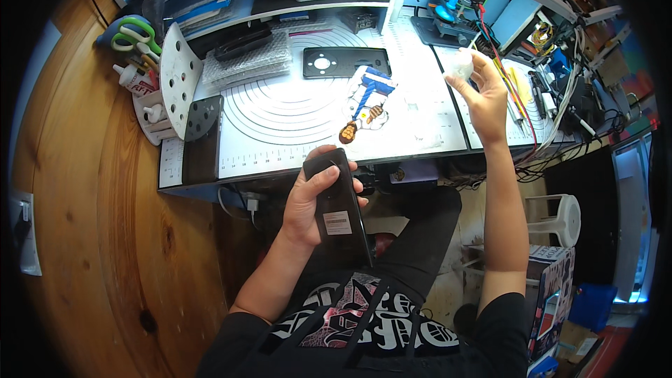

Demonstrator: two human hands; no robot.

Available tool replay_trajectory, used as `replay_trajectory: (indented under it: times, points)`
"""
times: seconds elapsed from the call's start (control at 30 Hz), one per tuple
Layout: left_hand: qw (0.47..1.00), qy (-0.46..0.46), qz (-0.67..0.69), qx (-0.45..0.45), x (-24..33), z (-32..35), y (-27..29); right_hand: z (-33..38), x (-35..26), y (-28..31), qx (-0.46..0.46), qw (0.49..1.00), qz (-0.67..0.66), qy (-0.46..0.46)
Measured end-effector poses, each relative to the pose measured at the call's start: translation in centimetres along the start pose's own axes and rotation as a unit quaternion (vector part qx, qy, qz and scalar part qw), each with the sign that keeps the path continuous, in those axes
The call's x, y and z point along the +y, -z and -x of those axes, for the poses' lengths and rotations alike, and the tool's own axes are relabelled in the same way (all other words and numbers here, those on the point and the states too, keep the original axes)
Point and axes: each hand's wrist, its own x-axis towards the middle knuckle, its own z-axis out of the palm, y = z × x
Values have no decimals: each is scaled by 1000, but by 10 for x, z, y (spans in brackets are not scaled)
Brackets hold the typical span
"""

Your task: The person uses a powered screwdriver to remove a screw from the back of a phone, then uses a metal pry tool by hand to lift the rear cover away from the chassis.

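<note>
My left hand [309, 199] grips a black phone [339, 206], held flat over my lap just in front of the desk's near edge; a small white sticker shows on its back. My right hand [485, 94] is raised over the right side of the desk, its fingertips pinching a small white wad [462, 64], perhaps a wipe or cotton. On the white mat [280, 119] between the two hands lies a little cartoon figure cutout [365, 103], and behind it a black back plate with a round hole [344, 61].
A white perforated stand [179, 77] and tool holder with green scissors [136, 33] sit at the desk's left. Bubble wrap [248, 63] lies at the back left. Shelves with boxes, a red wire [507, 73], cables and tools crowd the right. A white stool [560, 218] stands below right.
</note>
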Motion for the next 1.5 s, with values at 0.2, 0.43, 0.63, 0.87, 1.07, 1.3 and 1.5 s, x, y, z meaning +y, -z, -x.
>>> replay_trajectory:
  times: [0.2,0.43,0.63,0.87,1.07,1.3,1.5]
  points:
    - [1000,2,-10,-15,-4,3,-5,-3,68,20,48,997,-15,-59]
    - [999,-9,-50,7,-13,31,-1,79,-40,-23,206,977,-39,-42]
    - [990,79,-111,34,-27,49,-5,172,-84,-52,-141,855,-320,-383]
    - [972,99,-207,39,-27,63,-12,169,-113,-45,-191,850,-308,-383]
    - [969,104,-218,51,-28,66,-16,174,-124,-50,-155,853,-337,-367]
    - [971,98,-212,43,-24,65,-22,165,-114,-39,-221,866,-275,-355]
    - [970,108,-214,47,-23,63,-24,159,-115,-42,-224,867,-292,-336]
